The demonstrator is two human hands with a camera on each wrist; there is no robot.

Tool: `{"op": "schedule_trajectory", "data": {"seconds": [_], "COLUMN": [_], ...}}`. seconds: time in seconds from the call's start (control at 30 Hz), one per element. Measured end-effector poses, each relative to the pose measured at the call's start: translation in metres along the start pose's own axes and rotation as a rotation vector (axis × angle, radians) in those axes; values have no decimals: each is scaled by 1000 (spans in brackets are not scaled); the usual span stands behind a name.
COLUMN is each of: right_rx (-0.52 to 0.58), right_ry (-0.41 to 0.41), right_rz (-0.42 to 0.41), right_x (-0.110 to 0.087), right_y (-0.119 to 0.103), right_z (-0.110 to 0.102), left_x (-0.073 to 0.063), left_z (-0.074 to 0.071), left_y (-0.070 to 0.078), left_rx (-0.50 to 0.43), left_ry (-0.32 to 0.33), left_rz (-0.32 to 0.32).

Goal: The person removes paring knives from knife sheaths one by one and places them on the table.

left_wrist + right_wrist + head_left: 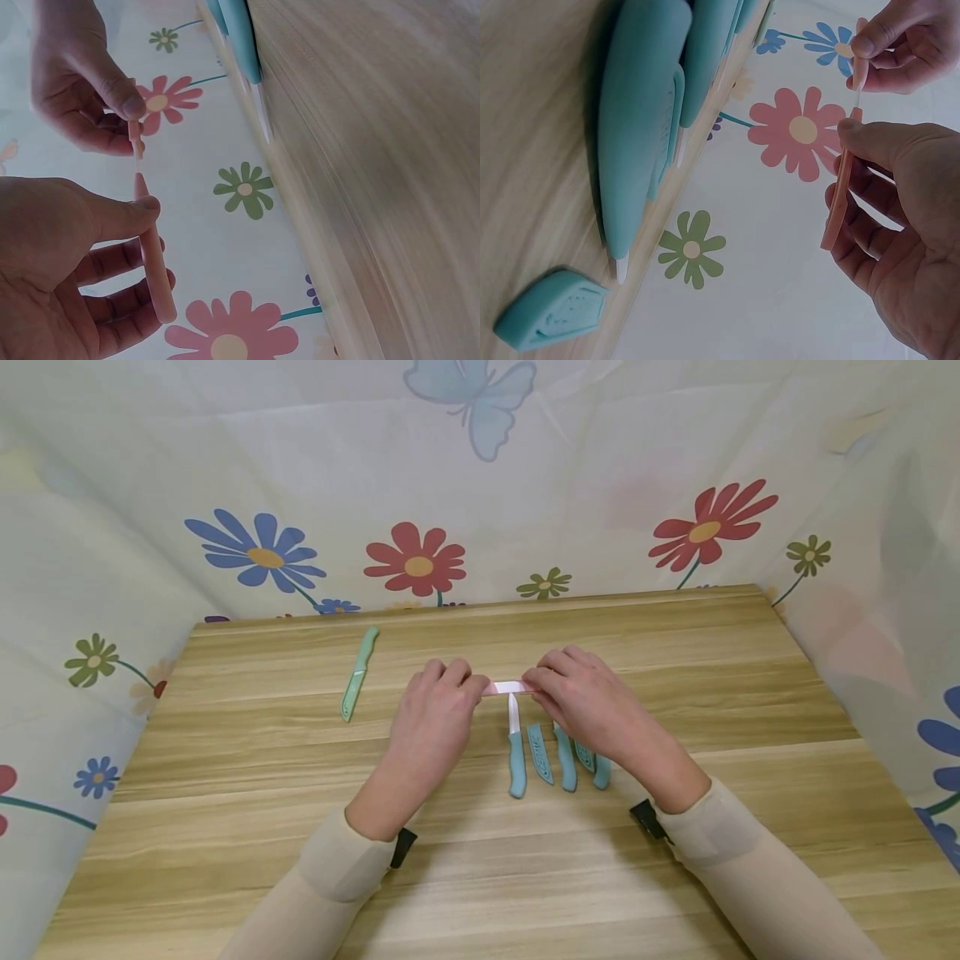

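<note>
My left hand (437, 714) pinches the pink handle of a small paring knife (155, 274) between thumb and fingers. Opposite it, my right hand (592, 702) grips a pink blade sheath (841, 187). A stretch of white blade (510, 687) shows between the two hands, its tip end hidden toward the sheath. Knife and sheath are in line, held over the table. Just below them lies a bare light-blue knife (517, 764), its white blade pointing away from me. Beside it are a blue sheath (539, 754) and a second blue knife (566, 762).
Another blue sheath (585, 756) and a blue handle (602, 772) lie partly hidden under my right wrist. A green knife in its sheath (360, 674) lies apart at the left. The wooden table (262, 793) meets flower-printed cloth (315, 468) at its back and sides.
</note>
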State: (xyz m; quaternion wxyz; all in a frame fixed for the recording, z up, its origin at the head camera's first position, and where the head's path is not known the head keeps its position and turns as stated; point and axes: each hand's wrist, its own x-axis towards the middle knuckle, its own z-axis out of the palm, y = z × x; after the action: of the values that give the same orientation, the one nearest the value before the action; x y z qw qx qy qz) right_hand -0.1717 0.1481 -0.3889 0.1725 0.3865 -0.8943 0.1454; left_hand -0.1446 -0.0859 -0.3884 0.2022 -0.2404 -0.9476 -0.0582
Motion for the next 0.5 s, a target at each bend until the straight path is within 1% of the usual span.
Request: {"op": "schedule_trajectory", "data": {"seconds": [0.5], "right_rx": [0], "right_ry": [0], "right_rz": [5], "right_x": [-1], "right_y": [0], "right_z": [1], "left_x": [-1], "left_z": [0], "left_y": [-1], "left_rx": [-2], "left_ry": [3], "left_rz": [-4]}}
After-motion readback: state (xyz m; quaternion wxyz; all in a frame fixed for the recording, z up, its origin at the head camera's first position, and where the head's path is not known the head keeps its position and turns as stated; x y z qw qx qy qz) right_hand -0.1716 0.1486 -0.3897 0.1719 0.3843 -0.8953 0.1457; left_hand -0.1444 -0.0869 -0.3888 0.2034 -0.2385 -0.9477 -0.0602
